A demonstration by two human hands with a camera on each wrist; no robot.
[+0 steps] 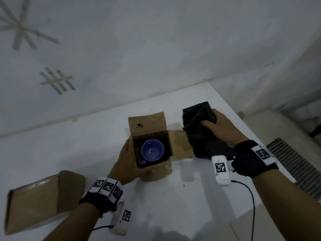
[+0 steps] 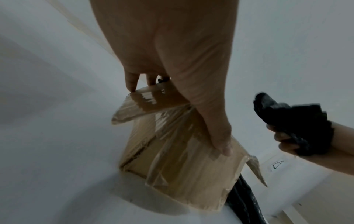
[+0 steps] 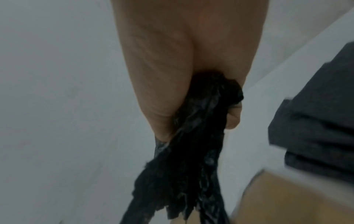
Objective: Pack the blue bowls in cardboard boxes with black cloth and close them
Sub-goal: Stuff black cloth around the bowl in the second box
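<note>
My right hand (image 1: pixel 221 126) holds the black cloth (image 1: pixel 201 131). My fingers (image 3: pixel 232 119) and thumb are curled tight around a bunch of it, and the rest hangs down from my fist in a long, crinkly strip. My right arm reaches forward and a bit to the right, and the hand is just to the right of the open box (image 1: pixel 152 152). The cloth is dark and a little shiny, and its low end lies on the box's right flap.

My left hand (image 1: pixel 128 162) holds the open box. The palm is flat against the left side, the thumb (image 2: pixel 220 136) lies along the near wall, and the other fingers (image 2: pixel 131 82) touch the flap at the far end. My left arm comes in from the bottom left.

The box is brown cardboard with clear tape on it, and its flaps are spread open. It stands on the white table (image 1: pixel 86 145). Inside it sits a blue bowl (image 1: pixel 152 150), mouth up, round and smooth. Dark stuff lines the box around the bowl.

Another cardboard box (image 1: pixel 40 199) lies on the table near my left arm, well apart from the open one. The wall (image 1: pixel 139 49) behind the table has bits of tape stuck on it.
</note>
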